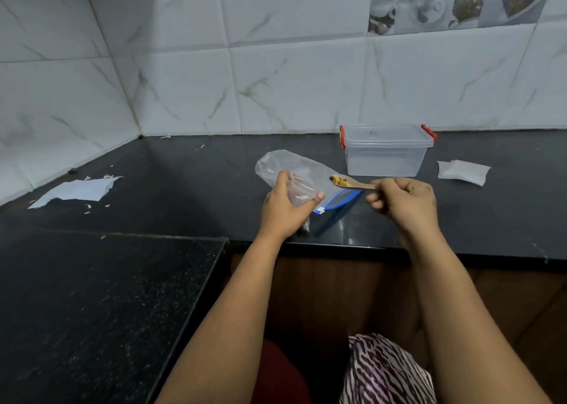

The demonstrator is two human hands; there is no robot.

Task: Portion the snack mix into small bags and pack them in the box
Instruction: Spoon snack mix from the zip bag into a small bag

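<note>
My left hand (283, 207) holds a small clear bag (302, 190) upright with its mouth held apart. My right hand (405, 202) grips a wooden spoon (356, 183) by the handle. The spoon's bowl carries a little yellow and dark snack mix (340, 181) and hovers just right of the small bag's mouth. Behind both lies a large clear zip bag (283, 164) with a blue seal strip, flat on the black counter. A clear plastic box (386, 155) with red clips and its lid on stands at the back right.
Small white bags (461, 172) lie right of the box. A torn white sheet (76, 190) and paper scraps lie at the left. The counter's front edge (368, 245) runs under my wrists. A lower black surface (92, 311) sits at the near left. Tiled walls meet at the back left corner.
</note>
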